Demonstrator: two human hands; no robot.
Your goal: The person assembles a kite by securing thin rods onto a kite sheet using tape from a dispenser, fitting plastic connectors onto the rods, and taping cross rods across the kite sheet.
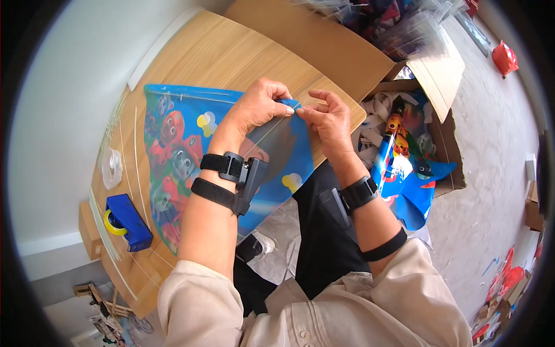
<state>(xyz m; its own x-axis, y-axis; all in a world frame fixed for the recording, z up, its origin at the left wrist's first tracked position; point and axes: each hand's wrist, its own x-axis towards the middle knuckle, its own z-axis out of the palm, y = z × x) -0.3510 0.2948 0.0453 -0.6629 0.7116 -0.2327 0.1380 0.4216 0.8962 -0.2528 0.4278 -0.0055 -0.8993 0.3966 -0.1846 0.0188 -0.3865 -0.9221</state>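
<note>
A blue, glossy kite (219, 139) printed with cartoon characters lies across the table and hangs over its near edge. Thin pale rods run along its top edge and diagonally toward its right corner. My left hand (257, 107) is closed on that corner, thumb and fingers pinching the material. Just to the right, my right hand (330, 118) has thumb and index finger pinched at the same corner, by the end of a thin rod. The other fingers of this hand are raised and bent. Exactly what lies between the fingertips is partly hidden.
On the wooden table (202, 49) are a blue tape dispenser (128, 222), a clear plastic bag (111, 168) and several thin rods. An open cardboard box (451, 144) at right holds white strips and another printed sheet (407, 191). Plastic-wrapped items (413, 34) lie behind.
</note>
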